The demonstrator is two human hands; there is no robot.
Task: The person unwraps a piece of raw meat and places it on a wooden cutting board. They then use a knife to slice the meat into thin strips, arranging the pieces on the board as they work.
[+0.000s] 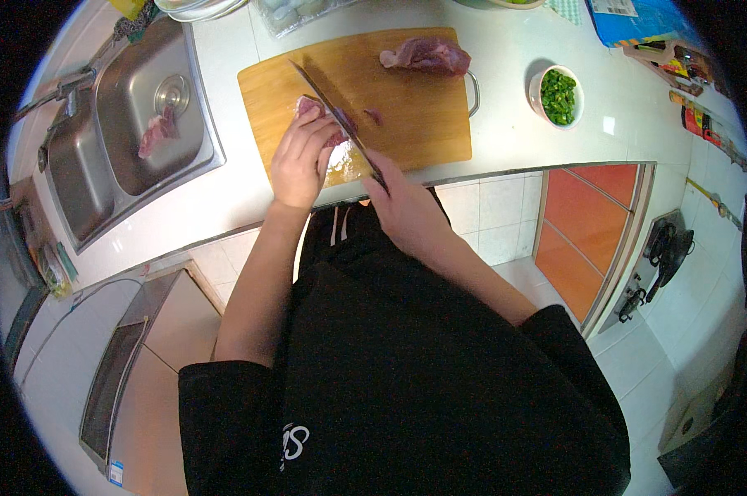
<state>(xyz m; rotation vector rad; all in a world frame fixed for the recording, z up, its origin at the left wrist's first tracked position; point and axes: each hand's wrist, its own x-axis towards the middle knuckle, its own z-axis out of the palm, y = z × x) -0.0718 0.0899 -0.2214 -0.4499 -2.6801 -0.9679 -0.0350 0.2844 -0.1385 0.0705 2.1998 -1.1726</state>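
On the wooden cutting board (410, 130), my left hand (302, 155) presses a piece of raw meat (309, 105) against the board, fingers curled over it. My right hand (398, 198) grips the handle of a kitchen knife (330, 105). Its blade slants up and left across the board, close beside the meat and my left fingertips. A small meat scrap (374, 116) lies right of the blade. At the board's far right edge rests a larger chunk of raw meat (429, 57).
A bowl of chopped green vegetable (558, 97) stands right of the board. More raw meat (158, 133) lies in the steel sink (144, 167) at left. Behind the board is a clear plastic tray (292, 13). A blue package (637, 22) sits at the far right.
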